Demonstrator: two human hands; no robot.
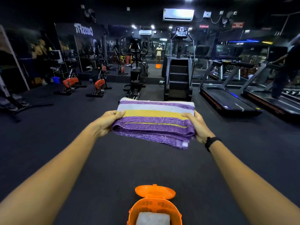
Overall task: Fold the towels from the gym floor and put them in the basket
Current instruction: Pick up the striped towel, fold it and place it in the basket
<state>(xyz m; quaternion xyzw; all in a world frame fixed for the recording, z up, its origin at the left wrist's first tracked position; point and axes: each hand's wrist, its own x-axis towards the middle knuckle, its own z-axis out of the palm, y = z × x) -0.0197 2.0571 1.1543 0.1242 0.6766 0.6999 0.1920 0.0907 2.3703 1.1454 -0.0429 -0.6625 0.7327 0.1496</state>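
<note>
Head view, the only one. We see a folded towel (155, 120) held out at arm's length in mid-air, above the dark gym floor (65, 143). Its long axis runs left to right across the frame, roughly level, stripes running the same way: white at the far edge, then purple, white, yellow, purple nearest us. The stacked fold layers face us, with one loose corner hanging low at the near right.

Left hand (105, 123) grips the towel's left end, thumb on top, fingers curled underneath. Right hand (197, 125) grips the right end the same way, thumb on top; a black band (211, 142) sits on that wrist. Both arms are stretched forward.

Basket (155, 210), orange, stands on the floor at the bottom centre, close to us and well below the towel, not touching it. Its lid (155, 192) is flipped open on the far side. Inside we see a white towel (153, 218), folded, lying flat.

Background: stair climber (178, 75) straight ahead beyond the towel, two treadmills (227, 98) to the right, orange spin bikes (99, 85) to the left, a mirror wall (113, 54) behind. A person (285, 69) stands on the far-right treadmill, partly cut off.
</note>
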